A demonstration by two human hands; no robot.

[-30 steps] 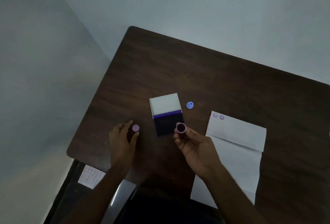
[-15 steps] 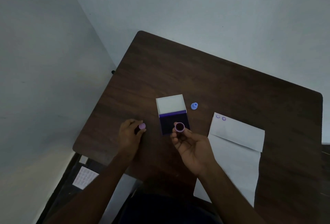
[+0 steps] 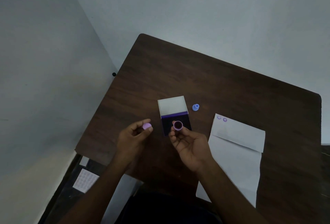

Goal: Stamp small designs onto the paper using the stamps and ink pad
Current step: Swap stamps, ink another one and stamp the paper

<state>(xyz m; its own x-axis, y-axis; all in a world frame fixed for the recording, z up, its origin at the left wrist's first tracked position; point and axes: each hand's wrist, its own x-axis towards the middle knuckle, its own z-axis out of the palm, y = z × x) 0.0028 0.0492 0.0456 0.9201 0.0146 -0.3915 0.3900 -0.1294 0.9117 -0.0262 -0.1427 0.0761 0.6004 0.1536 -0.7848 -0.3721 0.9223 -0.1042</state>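
My right hand [image 3: 189, 143] pinches a small purple stamp [image 3: 178, 125] with its inked round face turned up, held just over the near part of the open ink pad [image 3: 175, 121]. The pad's white lid [image 3: 172, 106] lies folded back behind it. My left hand [image 3: 133, 137] holds a small lilac cap [image 3: 147, 126] between fingertips and thumb, left of the pad and above the table. A folded white paper [image 3: 237, 145] lies to the right, with two purple smiley prints [image 3: 222, 118] at its far left corner.
A blue stamp [image 3: 195, 107] stands on the dark wooden table [image 3: 214, 84] right of the lid. Grey walls run close along the table's left and far sides. Below the table's near left edge lies a white sheet of dotted stickers [image 3: 85, 180].
My left hand has lifted the lilac cap off the table and brought it toward the pad. The right hand has kept the stamp face-up over the pad. The camera has shifted.
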